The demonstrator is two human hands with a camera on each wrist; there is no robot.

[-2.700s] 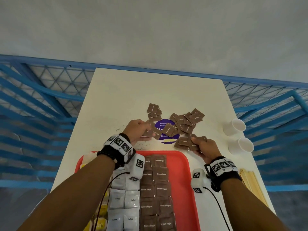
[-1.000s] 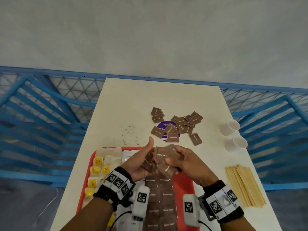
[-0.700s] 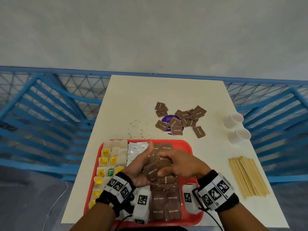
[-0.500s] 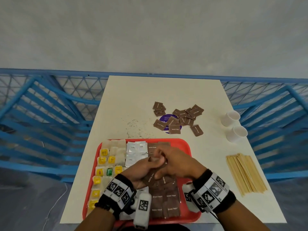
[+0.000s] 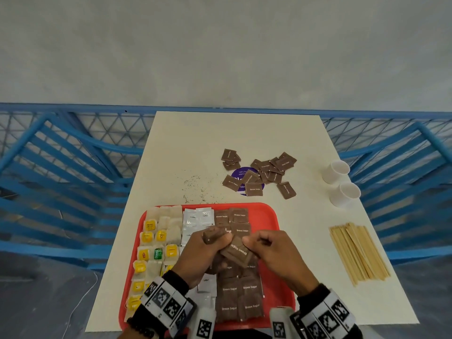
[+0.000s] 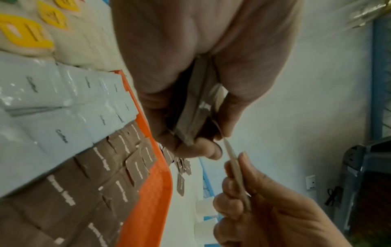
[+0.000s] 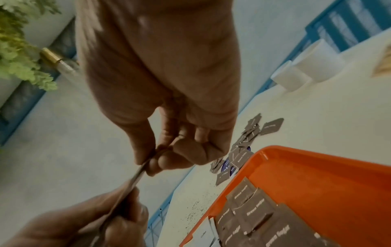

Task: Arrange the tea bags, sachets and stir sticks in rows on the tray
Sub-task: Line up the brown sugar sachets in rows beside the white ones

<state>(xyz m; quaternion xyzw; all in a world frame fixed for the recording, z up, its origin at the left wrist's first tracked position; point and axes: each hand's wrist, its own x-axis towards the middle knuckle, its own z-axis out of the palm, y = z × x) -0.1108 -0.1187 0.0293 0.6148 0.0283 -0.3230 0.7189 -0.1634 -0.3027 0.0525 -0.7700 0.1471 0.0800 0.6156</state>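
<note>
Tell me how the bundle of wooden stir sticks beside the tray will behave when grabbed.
The stir sticks look thin and flat, so probably light and fairly stiff. They lie loose and fanned on the table, so a grab would likely scatter some. Flat sides suggest they slide rather than roll.

Cream table [image 5: 220,138]; tray [image 5: 271,216]; loose sachets [image 5: 254,189]; cups [image 5: 338,171]; stir sticks [image 5: 359,253]

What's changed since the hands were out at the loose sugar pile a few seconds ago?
Both hands came back over the tray carrying gathered brown sugar sachets; the left hand grips a stack, the right hand pinches one sachet off it. The table pile is smaller. Stir sticks and cups stayed put.
</note>
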